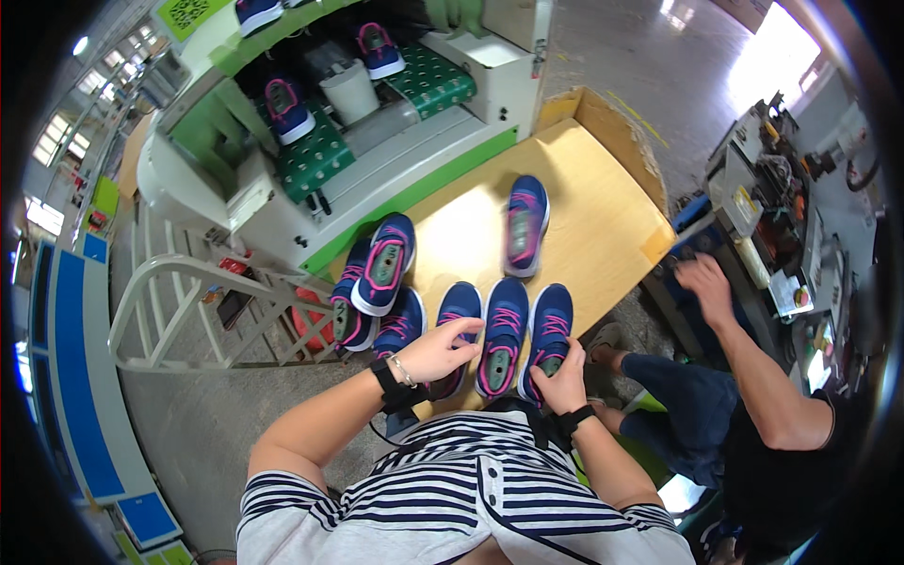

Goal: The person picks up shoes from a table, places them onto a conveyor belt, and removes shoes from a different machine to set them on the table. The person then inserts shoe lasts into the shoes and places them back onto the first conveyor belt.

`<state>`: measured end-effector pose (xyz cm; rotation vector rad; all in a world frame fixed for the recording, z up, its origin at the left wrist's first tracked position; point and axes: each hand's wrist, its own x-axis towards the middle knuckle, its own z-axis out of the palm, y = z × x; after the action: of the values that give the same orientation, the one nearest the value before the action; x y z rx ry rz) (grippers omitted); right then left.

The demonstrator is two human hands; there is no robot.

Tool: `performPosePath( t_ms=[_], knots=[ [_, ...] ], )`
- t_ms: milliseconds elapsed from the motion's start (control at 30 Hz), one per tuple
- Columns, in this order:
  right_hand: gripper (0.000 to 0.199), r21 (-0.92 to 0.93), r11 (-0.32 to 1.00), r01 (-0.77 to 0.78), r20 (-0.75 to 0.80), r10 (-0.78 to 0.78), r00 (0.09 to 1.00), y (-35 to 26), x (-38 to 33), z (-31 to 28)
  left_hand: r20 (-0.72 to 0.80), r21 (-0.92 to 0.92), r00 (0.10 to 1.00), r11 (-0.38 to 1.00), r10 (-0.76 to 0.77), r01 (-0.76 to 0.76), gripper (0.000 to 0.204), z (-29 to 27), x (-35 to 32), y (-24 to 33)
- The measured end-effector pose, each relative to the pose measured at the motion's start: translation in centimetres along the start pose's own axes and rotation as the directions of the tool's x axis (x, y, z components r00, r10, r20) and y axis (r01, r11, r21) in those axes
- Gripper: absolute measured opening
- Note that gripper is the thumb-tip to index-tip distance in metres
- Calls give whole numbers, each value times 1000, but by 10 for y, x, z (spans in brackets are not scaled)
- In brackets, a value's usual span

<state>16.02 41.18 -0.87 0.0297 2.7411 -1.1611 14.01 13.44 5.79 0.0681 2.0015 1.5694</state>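
Note:
Navy sneakers with pink laces and white soles stand on a light wooden table. My right hand (562,379) is closed on the heel end of the rightmost sneaker (554,315) in the near row. Fingers apart, my left hand (438,351) reaches over the left sneaker (460,303) of that row and appears to hold nothing. Between my hands stands the middle sneaker (506,325). Farther off, a single sneaker (524,226) looks blurred. At the table's left, one sneaker (384,268) rests on top of others, near another sneaker (403,315).
Beyond the table (603,217) stands a white and green machine (414,174) with sneakers on its green dotted belts (315,155). A white metal rack (198,315) is on the left. At right, a co-worker's hand (706,285) reaches toward a cluttered bench (753,202).

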Motion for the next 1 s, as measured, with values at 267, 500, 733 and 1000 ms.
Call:
performPosePath(
  t_ms=[267, 500, 733, 1000],
  knots=[
    [87, 27, 999, 19, 90, -21, 996, -11, 8, 11, -280, -55, 960, 998, 1, -17, 50, -15, -23, -31],
    [96, 16, 1000, -21, 195, 17, 981, -11, 11, 10, -413, -609, 836, 792, -362, 42, 70, -44, 62, -35],
    [94, 25, 998, 58, 191, -62, 980, -11, 9, 21, -331, -823, 713, 559, -618, 101, 28, -83, 167, -113],
    [93, 51, 999, 9, 167, -18, 986, -13, 15, 20, -758, -288, 508, 909, -409, 302, 105, -57, 212, -63]
  ],
)
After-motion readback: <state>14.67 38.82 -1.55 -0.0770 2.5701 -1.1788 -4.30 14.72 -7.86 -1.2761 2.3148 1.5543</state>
